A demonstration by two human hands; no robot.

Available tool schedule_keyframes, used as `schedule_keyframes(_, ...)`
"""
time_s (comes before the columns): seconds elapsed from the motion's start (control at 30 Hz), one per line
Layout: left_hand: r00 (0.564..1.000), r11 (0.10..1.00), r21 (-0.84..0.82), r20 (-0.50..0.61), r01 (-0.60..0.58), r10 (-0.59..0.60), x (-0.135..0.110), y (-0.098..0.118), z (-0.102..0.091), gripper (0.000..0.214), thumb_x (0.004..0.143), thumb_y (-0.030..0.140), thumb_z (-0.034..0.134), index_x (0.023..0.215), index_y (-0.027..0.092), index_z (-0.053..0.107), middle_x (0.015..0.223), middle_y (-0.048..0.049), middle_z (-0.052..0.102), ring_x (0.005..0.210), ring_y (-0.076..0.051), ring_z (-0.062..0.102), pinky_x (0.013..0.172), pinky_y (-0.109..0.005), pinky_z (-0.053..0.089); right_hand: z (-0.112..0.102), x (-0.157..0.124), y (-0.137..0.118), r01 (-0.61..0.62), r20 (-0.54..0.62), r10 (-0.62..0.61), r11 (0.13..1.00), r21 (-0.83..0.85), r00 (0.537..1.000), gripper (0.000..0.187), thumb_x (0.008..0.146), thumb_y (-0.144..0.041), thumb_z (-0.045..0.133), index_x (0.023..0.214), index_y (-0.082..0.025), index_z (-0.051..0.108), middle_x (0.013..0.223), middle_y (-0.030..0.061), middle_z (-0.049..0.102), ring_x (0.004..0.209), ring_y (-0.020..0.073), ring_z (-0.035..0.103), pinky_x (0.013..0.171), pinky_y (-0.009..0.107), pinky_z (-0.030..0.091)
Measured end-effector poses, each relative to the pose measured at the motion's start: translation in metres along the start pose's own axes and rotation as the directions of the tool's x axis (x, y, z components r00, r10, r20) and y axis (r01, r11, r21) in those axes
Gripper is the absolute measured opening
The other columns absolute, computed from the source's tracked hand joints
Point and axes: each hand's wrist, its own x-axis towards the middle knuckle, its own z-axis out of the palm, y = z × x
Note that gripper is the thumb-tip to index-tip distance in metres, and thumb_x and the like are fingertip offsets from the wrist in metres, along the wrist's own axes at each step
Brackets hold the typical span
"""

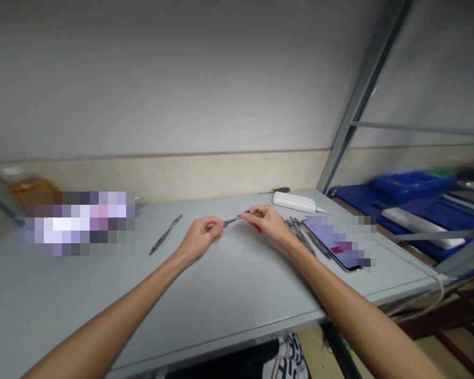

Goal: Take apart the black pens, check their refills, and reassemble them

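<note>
Between my two hands, a slim dark pen (233, 219) is held slightly above the desk, running nearly sideways. My left hand (204, 235) pinches its left end, while the fingers of my right hand (265, 221) close around its right end. Fingertips hide both ends of the pen. To the left of my left hand, another grey-black pen (165, 235) lies on the desk. Several similar pens (301, 235) lie side by side just right of my right hand, partly covered by it.
A phone (332, 242) with a lit screen lies beside the pens on the grey desk (221, 305). Behind it are a white power strip (294, 202) and a screwdriver (280, 190). A pixelated object (79, 221) stands at left. Metal posts (347, 121) and blue trays (411, 187) are at right.
</note>
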Motion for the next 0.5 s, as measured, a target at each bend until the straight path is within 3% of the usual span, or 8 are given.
schedule_keyframes(0.13, 0.980, 0.998, -0.038, 0.193, -0.044, 0.051, -0.005, 0.006, 0.009, 0.027, 0.078, 0.038, 0.054, 0.084, 0.013, 0.062, 0.078, -0.0056, 0.064, 0.071, -0.013, 0.055, 0.066, -0.024, 0.040, 0.008, 0.005, -0.003, 0.063, -0.136, -0.014, 0.928, 0.367, 0.991, 0.023, 0.063, -0.038, 0.067, 0.065, -0.015, 0.060, 0.066, 0.0005, 0.057, 0.062, 0.0110, 0.048, 0.056, 0.022, 0.035)
schedule_keyframes(0.23, 0.975, 0.994, 0.061, 0.209, -0.092, 0.078, -0.007, 0.008, 0.012, 0.032, 0.079, 0.039, 0.053, 0.097, 0.015, 0.061, 0.089, -0.0068, 0.065, 0.080, -0.015, 0.056, 0.070, -0.025, 0.042, 0.008, 0.009, -0.010, -0.015, -0.058, 0.068, 0.771, 0.637, 0.996, 0.018, 0.066, -0.032, 0.062, 0.078, -0.018, 0.059, 0.068, -0.0003, 0.058, 0.066, 0.0123, 0.053, 0.061, 0.024, 0.040)
schedule_keyframes(0.33, 0.992, 0.975, 0.190, 0.076, -0.113, 0.100, -0.005, 0.007, 0.006, 0.031, 0.080, 0.040, 0.051, 0.095, 0.016, 0.061, 0.085, -0.0054, 0.064, 0.080, -0.015, 0.057, 0.071, -0.026, 0.042, 0.003, 0.013, -0.020, -0.122, 0.056, 0.123, 0.632, 0.765, 0.991, 0.016, 0.072, -0.035, 0.054, 0.070, -0.020, 0.051, 0.048, -0.0060, 0.041, 0.045, 0.0099, 0.042, 0.050, 0.023, 0.038)
schedule_keyframes(0.43, 0.993, 0.942, 0.324, -0.046, -0.085, 0.106, 0.000, 0.001, -0.005, 0.026, 0.080, 0.038, 0.049, 0.083, 0.016, 0.061, 0.077, -0.0037, 0.064, 0.074, -0.014, 0.056, 0.068, -0.025, 0.041, -0.004, 0.016, -0.030, -0.216, 0.137, 0.178, 0.571, 0.792, 0.974, 0.035, 0.079, -0.048, 0.040, 0.056, -0.020, 0.038, 0.041, -0.0083, 0.023, 0.034, 0.0069, 0.020, 0.035, 0.020, 0.022)
schedule_keyframes(0.5, 0.991, 0.914, 0.397, -0.064, -0.080, 0.114, 0.003, -0.005, -0.012, 0.024, 0.080, 0.036, 0.047, 0.079, 0.016, 0.060, 0.071, -0.0021, 0.062, 0.068, -0.014, 0.055, 0.065, -0.025, 0.040, -0.006, 0.018, -0.035, -0.255, 0.149, 0.228, 0.559, 0.789, 0.962, 0.037, 0.080, -0.045, 0.033, 0.052, -0.021, 0.030, 0.040, -0.0089, 0.016, 0.033, 0.0060, 0.010, 0.033, 0.019, 0.011)
